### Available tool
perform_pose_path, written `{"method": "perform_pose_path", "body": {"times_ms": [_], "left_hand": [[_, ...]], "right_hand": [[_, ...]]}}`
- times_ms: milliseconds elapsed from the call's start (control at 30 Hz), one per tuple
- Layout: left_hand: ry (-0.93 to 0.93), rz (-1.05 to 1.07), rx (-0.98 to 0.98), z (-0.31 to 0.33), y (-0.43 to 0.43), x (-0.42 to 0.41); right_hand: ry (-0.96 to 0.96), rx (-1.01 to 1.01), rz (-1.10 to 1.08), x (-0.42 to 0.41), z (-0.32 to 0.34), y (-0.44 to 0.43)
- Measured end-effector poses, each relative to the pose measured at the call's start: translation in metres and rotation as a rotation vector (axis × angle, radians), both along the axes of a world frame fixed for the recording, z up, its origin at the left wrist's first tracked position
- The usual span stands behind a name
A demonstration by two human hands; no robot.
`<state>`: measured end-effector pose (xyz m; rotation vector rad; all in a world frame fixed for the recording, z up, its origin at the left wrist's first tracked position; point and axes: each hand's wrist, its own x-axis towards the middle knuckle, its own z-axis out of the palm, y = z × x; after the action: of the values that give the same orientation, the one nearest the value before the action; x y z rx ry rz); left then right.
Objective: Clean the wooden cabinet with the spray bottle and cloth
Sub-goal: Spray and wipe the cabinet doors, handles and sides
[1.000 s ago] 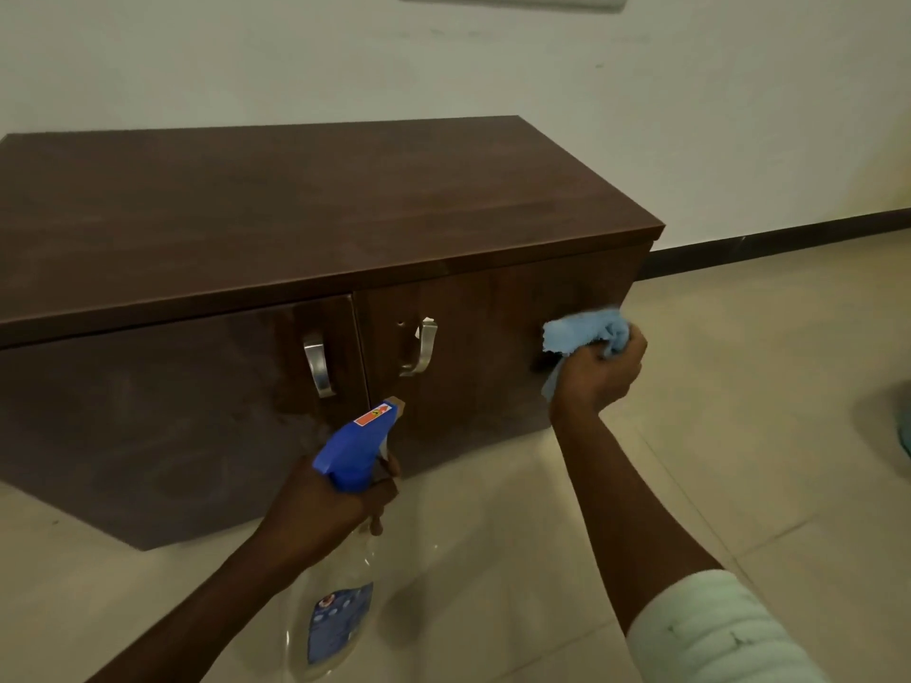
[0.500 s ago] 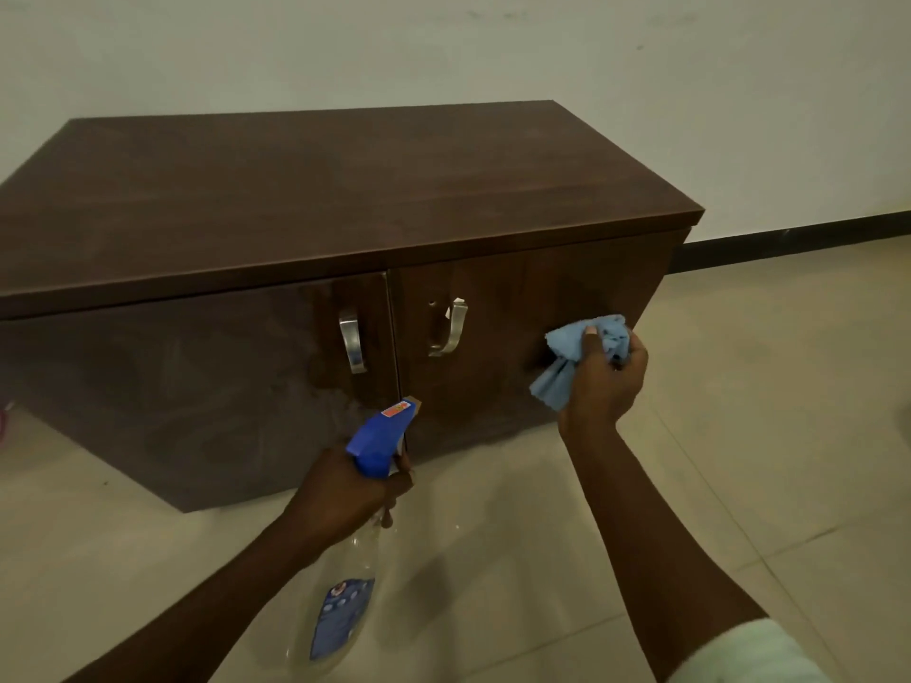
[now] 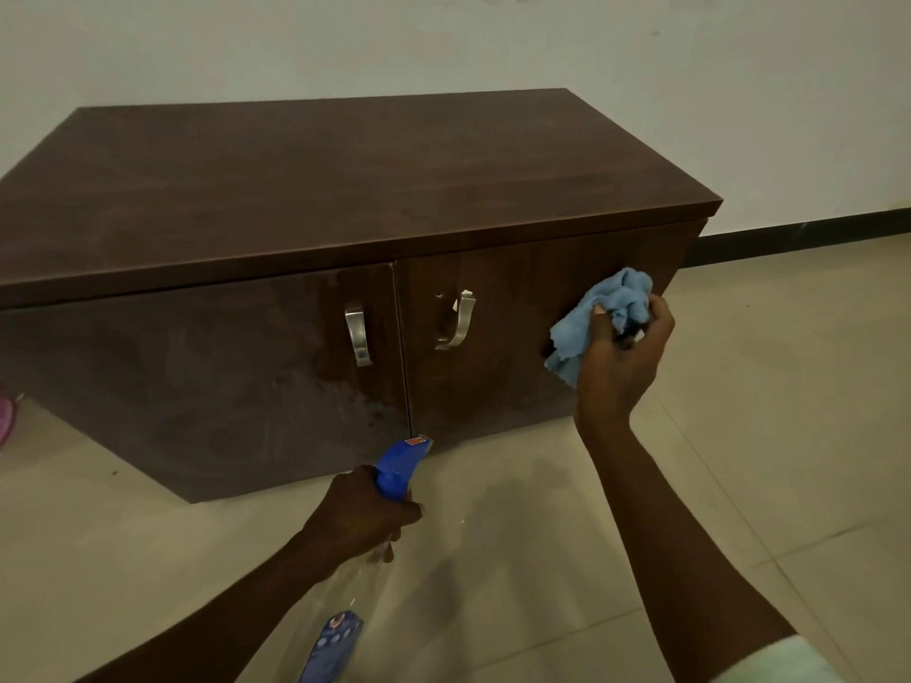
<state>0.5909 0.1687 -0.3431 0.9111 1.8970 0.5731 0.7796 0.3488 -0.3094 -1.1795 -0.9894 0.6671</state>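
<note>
Closest to the camera, the left hand [image 3: 362,515] holds a clear plastic spray bottle with a blue trigger top [image 3: 394,468]. Its fingers [image 3: 404,514] are closed tight around the neck of the bottle. The bottle hangs low over the pale tiled floor [image 3: 517,559], and its nozzle points up toward the bottom of the cabinet doors. A blue label [image 3: 332,643] shows on the see-through body near the bottom edge of the view.

A little farther off and to the right, the right hand [image 3: 618,359] is lifted up. Its fingers [image 3: 599,322] are clamped on a soft, bunched-up light blue cloth [image 3: 599,317]. The cloth presses against the right door, near its right edge.

Behind both hands stands the low, dark brown wooden cabinet [image 3: 320,189] on the floor. It has two shiny doors with one curved silver handle each, the left handle [image 3: 357,335] and the right handle [image 3: 458,320], close to the middle gap. The left door has wet-looking smears near the gap. The flat top is bare.

Farthest back is a plain pale wall [image 3: 443,41] with a dark strip [image 3: 798,236] along its bottom at the right. Something pink [image 3: 7,416] peeks in at the left edge.
</note>
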Motion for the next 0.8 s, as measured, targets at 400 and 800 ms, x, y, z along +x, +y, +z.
{"method": "perform_pose_path", "body": {"times_ms": [400,800], "left_hand": [[-0.106,0.025,0.107,0.015,0.006,0.021],[-0.012,0.034,0.125,0.02,-0.02,-0.008]], "right_hand": [[0.067,-0.225,-0.165,0.014,-0.073,0.018],[0.029,-0.618,-0.107,-0.013,-0.125,0.005]]}}
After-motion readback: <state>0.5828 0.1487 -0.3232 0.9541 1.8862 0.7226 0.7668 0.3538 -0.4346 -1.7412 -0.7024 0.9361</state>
